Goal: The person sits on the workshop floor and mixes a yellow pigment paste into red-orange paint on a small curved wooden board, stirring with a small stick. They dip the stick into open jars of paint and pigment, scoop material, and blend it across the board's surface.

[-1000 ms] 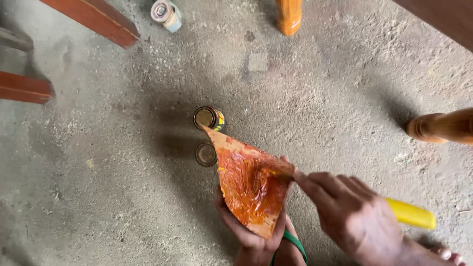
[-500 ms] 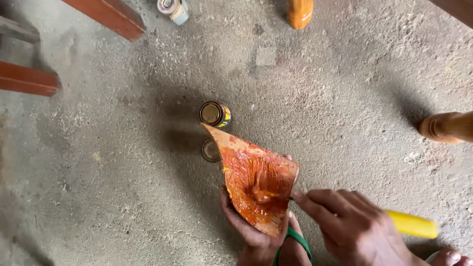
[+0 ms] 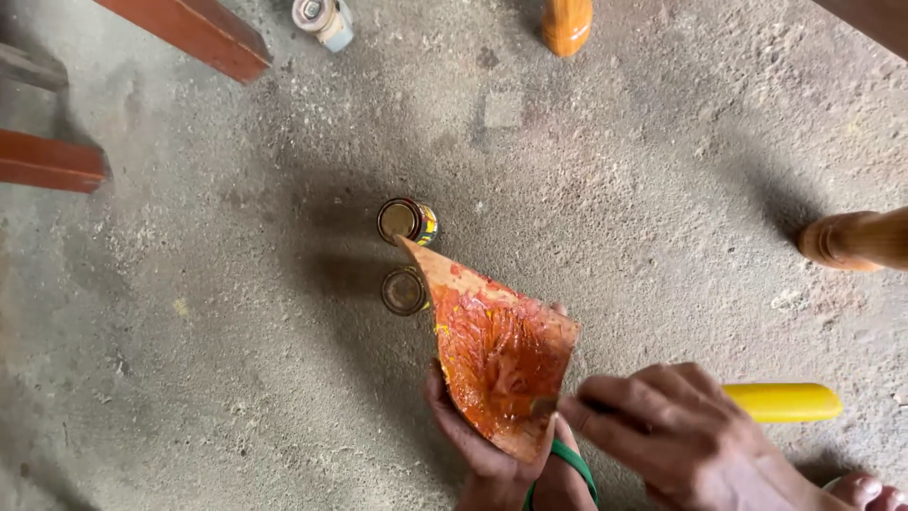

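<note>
My left hand [image 3: 473,445] cups from below a stiff sheet [image 3: 492,355] smeared with orange-red paste, its pointed corner aimed at the floor cans. My right hand [image 3: 676,435] grips a tool with a yellow handle [image 3: 783,402]; its working end, mostly hidden by my fingers, touches the paste at the sheet's lower right edge. A small open can [image 3: 407,220] with a yellow label stands on the concrete just beyond the sheet's tip. Its round lid [image 3: 404,290] lies beside it, closer to me.
Red-brown wooden bars [image 3: 194,33] lie at the upper left. Turned wooden legs stand at the top [image 3: 566,24] and right [image 3: 851,238]. A small white container [image 3: 322,19] sits at the top. A green sandal strap [image 3: 572,468] and toes [image 3: 865,492] show at the bottom.
My right hand and the yellow-handled tool have slid lower and to the right along the sheet's edge. The view has shifted slightly; the can and lid stay put.
</note>
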